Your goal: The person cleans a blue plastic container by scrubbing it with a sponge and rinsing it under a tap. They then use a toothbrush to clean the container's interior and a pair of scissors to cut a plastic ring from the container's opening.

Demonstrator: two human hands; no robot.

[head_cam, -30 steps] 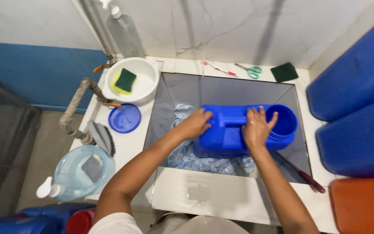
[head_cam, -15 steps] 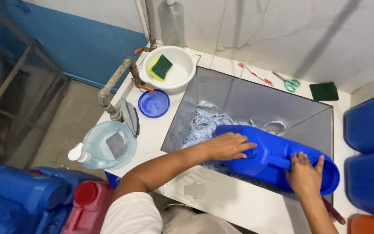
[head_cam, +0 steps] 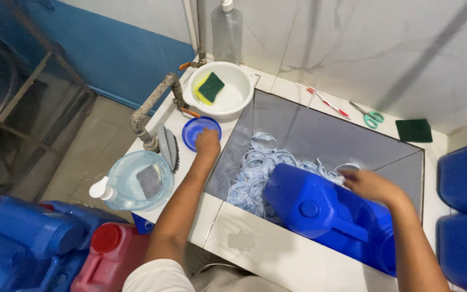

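**Inspector:** Your left hand [head_cam: 207,143] rests on the blue lid [head_cam: 201,131] at the counter's [head_cam: 277,259] left edge, just beside the sink [head_cam: 320,130] rim. The fingers curl down onto the lid; whether they pinch it, I cannot tell. Your right hand [head_cam: 370,185] lies on top of the blue jerrycan [head_cam: 328,213], fingers spread and flat, blurred, not closed round anything.

**Operator:** And where does the can sit?

**Inspector:** On its side in the sink's near right corner, cap boss facing up, its end against the near wall. Blue-and-white bands [head_cam: 258,167] are heaped along the sink floor to its left and behind it. The far half of the sink is bare, so you have room there.

**Operator:** The left edge?

**Inspector:** Crowded. White bowl [head_cam: 239,94] with a sponge [head_cam: 209,87] at the far left corner; the lid just in front of it; a brush [head_cam: 167,145] beside the tap pipe [head_cam: 155,103]; a clear basin [head_cam: 136,181] with a pump bottle [head_cam: 102,189] at the near left corner. Little free room between them.

**Operator:** Far edge?

**Inspector:** A toothbrush [head_cam: 328,103], scissors [head_cam: 367,115] and a dark green pad [head_cam: 413,130], well apart. Tiled counter, marbled wall behind. Blue drums [head_cam: 466,178] stand against the right edge; blue and red cans [head_cam: 104,254] on the floor below the left.
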